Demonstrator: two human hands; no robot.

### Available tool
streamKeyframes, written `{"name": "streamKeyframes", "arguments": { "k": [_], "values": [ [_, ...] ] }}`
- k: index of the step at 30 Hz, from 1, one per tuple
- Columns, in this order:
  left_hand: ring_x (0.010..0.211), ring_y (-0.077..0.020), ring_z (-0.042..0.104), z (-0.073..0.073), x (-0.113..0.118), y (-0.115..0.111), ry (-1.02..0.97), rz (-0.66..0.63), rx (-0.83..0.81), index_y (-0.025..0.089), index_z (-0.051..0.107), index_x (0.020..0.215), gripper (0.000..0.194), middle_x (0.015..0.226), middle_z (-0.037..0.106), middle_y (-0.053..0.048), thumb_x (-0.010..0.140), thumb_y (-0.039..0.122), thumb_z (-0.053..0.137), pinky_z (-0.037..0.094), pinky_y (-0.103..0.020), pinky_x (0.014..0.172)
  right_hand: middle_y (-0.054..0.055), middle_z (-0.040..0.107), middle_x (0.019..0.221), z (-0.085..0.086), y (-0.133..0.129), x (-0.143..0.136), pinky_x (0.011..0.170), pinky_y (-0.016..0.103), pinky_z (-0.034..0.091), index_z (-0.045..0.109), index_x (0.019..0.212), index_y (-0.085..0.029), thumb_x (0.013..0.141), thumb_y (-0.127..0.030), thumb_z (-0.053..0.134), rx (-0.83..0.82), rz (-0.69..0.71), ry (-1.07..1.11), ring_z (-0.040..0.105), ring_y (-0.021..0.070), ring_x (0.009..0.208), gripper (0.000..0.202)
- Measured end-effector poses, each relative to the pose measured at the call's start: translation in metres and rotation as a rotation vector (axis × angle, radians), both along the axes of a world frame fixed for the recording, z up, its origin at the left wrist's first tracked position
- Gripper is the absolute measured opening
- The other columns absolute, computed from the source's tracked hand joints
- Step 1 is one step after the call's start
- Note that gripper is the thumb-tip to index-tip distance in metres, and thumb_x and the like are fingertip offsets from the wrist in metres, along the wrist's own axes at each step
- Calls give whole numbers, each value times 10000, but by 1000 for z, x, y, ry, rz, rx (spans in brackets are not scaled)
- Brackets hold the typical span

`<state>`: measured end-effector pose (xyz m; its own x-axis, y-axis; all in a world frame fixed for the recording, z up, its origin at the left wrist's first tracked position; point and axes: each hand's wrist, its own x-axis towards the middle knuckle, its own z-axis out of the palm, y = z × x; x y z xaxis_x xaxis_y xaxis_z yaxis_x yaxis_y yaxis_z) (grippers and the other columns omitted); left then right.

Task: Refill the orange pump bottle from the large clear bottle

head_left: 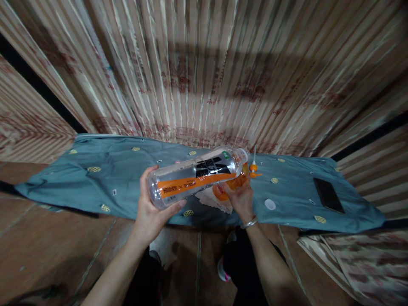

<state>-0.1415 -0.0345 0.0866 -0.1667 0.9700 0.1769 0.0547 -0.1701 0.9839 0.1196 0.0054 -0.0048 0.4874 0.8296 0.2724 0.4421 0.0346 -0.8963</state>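
Note:
My left hand (149, 219) is wrapped round the base of a large clear plastic bottle (194, 176) with an orange, silver and black label. The bottle lies nearly level, its uncapped-looking mouth pointing right. Below that mouth my right hand (241, 197) grips a smaller translucent orange bottle (221, 192), partly hidden by the clear one. Whether liquid runs between the two I cannot tell. Just right of them an orange pump head (253, 168) with a thin pale tube rests on the cloth. A crumpled white tissue (213, 202) lies beneath the bottles.
A teal cloth (121, 170) with yellow motifs covers the narrow table. On its right side are a white round cap (270, 204) and a dark phone (328, 195). Pleated patterned curtains (191, 76) hang behind. Dark poles (41, 85) slant at both sides.

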Motion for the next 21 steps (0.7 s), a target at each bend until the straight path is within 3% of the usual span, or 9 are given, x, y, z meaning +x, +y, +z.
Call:
{"name": "streamKeyframes", "arguments": {
  "k": [7, 11, 21],
  "values": [
    [1041, -265, 712, 0, 0, 0, 21, 14, 21, 276, 445, 1366, 1031, 1137, 635, -26, 506, 401, 998, 637, -446, 938, 146, 793, 1137, 3, -2, -2, 1013, 473, 587, 585, 1159, -213, 713, -570, 810, -12, 6, -22, 735, 342, 1170, 613],
    [1091, -284, 702, 0, -1, -1, -4, -9, 2, 273, 420, 1386, 1055, 1155, 630, -36, 513, 402, 1000, 622, -479, 984, 181, 772, 1218, 7, -3, -3, 1042, 475, 571, 576, 1170, -203, 686, -588, 805, -39, -10, -15, 729, 352, 1178, 660],
    [1122, -288, 688, 1, 0, 0, -7, -6, -10, 262, 405, 1384, 1083, 1191, 624, -42, 489, 383, 1003, 571, -529, 1078, 129, 786, 1142, 4, -2, -1, 949, 506, 614, 573, 1205, -231, 666, -613, 801, -21, -10, -8, 759, 360, 1078, 700]
  ]
}}
